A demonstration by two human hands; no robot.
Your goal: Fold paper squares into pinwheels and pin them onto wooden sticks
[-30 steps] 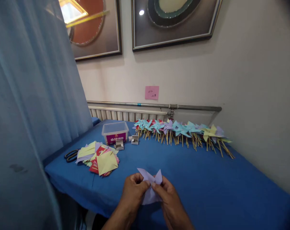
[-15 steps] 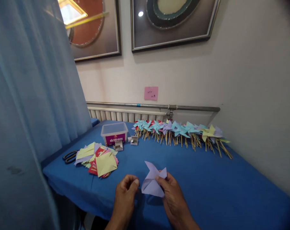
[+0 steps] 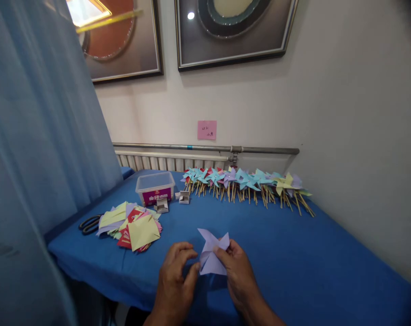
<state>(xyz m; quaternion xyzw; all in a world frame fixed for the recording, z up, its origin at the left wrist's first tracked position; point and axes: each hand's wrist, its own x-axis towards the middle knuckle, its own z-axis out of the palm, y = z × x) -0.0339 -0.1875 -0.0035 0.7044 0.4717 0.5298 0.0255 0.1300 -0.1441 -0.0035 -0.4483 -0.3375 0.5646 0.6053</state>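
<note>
the lilac paper point(image 3: 210, 259) is pinched at its right edge between thumb and fingers of the right hand point(image 3: 238, 268), from which it lies at 10 o'clock. it is held just above the counter point(image 3: 293, 253), with its long axis running 12 to 6 and two folded points up. the left hand point(image 3: 176, 277) is loosely curled and nothing is clasped in it. the paper lies at 2 o'clock from it, just beside the thumb, though contact cannot be told. a paper stack point(image 3: 137, 226) is seen at 10 o'clock, scissors point(image 3: 88, 224) beyond it, a box point(image 3: 155, 186) at 11, and a row of pinwheels point(image 3: 246, 182) at 12 to 1.
</note>
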